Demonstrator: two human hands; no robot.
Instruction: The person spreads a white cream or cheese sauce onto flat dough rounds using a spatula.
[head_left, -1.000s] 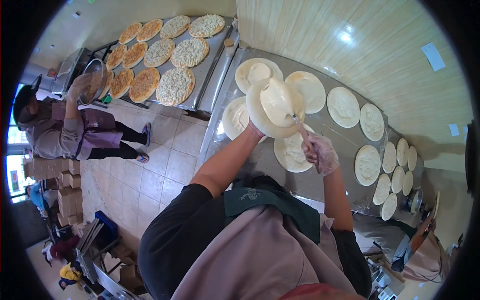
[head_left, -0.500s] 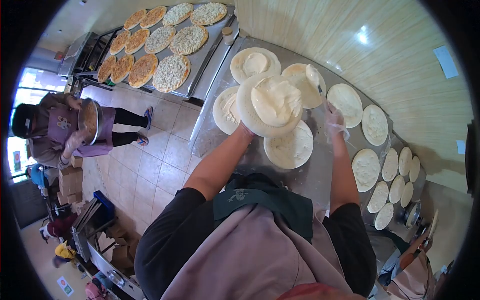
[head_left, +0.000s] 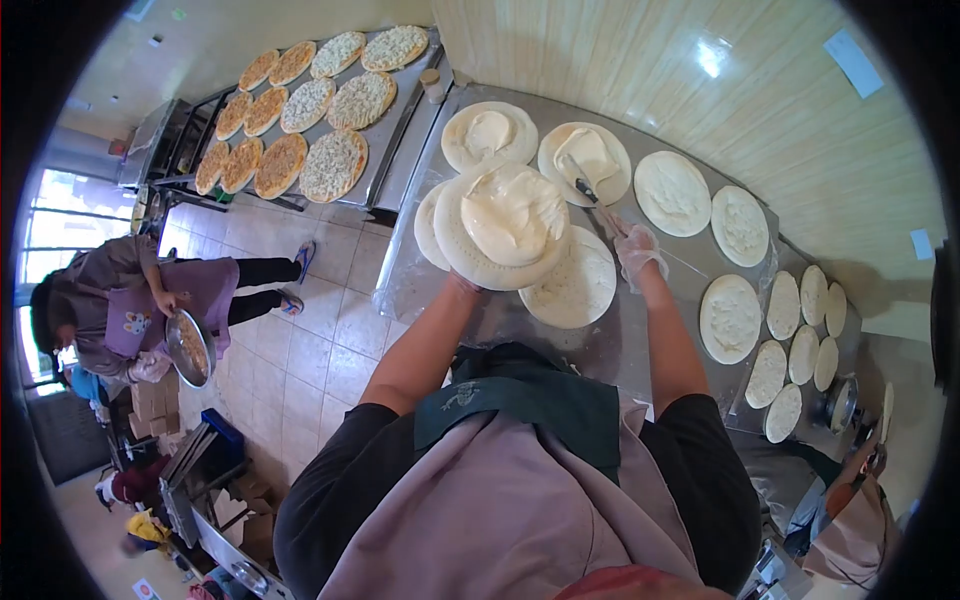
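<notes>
Your right hand (head_left: 637, 250) clamped on the spatula (head_left: 585, 191), sweep flat across the 11 o'clock base (head_left: 590, 158) (bowl (head_left: 505, 225) hides your left hand (head_left: 464, 285) fingers)

I count twelve topped pizzas (head_left: 333, 166) and fifteen pale bases (head_left: 672, 193), one of those raised above the table (head_left: 605, 335). I also make out one spatula (head_left: 590, 195) and one metal bowl (head_left: 190, 345).
</notes>
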